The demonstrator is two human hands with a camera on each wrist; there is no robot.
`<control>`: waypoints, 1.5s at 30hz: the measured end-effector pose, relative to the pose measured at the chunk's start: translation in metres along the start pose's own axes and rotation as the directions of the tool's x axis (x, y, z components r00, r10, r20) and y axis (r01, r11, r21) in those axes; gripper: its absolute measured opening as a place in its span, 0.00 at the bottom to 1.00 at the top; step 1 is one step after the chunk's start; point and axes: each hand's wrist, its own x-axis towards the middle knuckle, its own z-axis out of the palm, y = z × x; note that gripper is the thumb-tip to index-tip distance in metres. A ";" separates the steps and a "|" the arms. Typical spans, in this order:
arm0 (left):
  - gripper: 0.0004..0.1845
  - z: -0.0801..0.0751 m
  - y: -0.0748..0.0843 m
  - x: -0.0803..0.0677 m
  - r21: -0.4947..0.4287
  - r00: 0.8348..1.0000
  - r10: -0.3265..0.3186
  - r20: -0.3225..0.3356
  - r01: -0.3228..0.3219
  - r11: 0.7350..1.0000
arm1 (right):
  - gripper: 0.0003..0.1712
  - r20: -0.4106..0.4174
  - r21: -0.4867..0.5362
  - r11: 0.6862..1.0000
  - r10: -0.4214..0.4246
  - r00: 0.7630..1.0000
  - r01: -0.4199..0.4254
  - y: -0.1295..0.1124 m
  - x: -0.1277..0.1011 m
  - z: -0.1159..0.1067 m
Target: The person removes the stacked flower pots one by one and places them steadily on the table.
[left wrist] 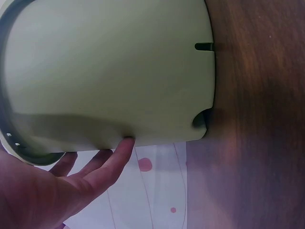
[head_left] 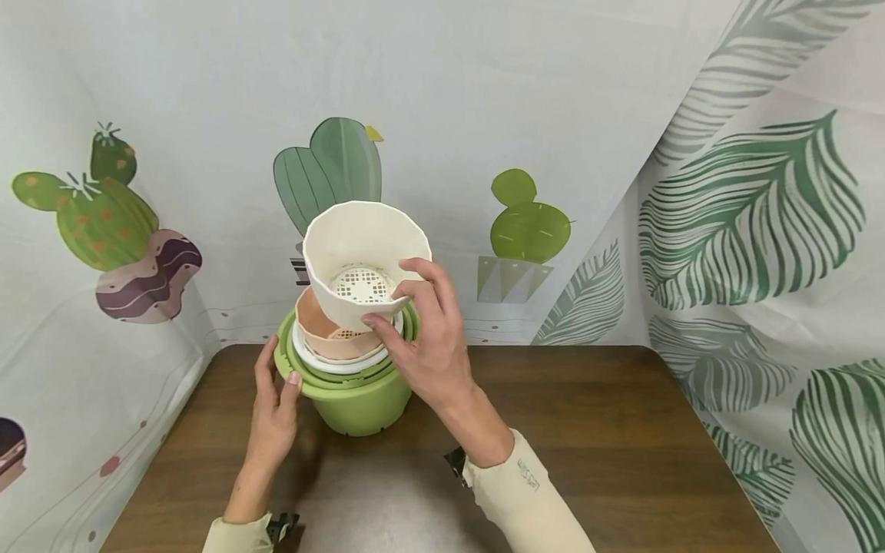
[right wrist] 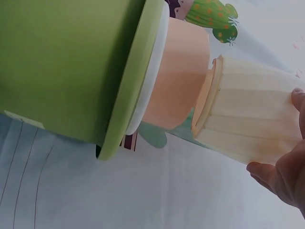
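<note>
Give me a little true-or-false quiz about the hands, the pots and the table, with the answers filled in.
1. The right hand holds the cream pot. True.
2. The cream pot is solid all over. False: small holes pierce its bottom.
3. The left hand touches the green pot. True.
4. The green pot lies on its side. False: it stands upright on the table.
5. The peach pot rises above the green pot's rim. True.
6. Both hands wear gloves. False: both are bare.
</note>
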 end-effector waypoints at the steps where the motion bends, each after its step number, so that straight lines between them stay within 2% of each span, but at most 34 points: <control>1: 0.35 0.000 0.000 0.000 0.001 1.000 0.000 0.000 0.000 1.000 | 0.25 -0.002 0.000 1.000 0.005 1.000 -0.005 0.000 -0.001 -0.002; 18: 0.35 0.000 -0.002 0.000 -0.029 1.000 -0.001 -0.003 0.001 1.000 | 0.24 -0.037 0.007 0.998 0.061 0.997 -0.060 0.003 -0.012 -0.026; 35: 0.36 0.000 -0.003 0.000 -0.026 1.000 -0.021 0.005 0.021 0.999 | 0.22 -0.139 -0.049 0.997 0.048 0.989 -0.056 0.009 -0.030 -0.044; 45: 0.36 0.000 -0.001 0.000 -0.011 1.000 -0.026 0.000 0.026 1.000 | 0.21 -0.166 -0.083 0.992 0.075 0.983 -0.090 0.016 -0.037 -0.051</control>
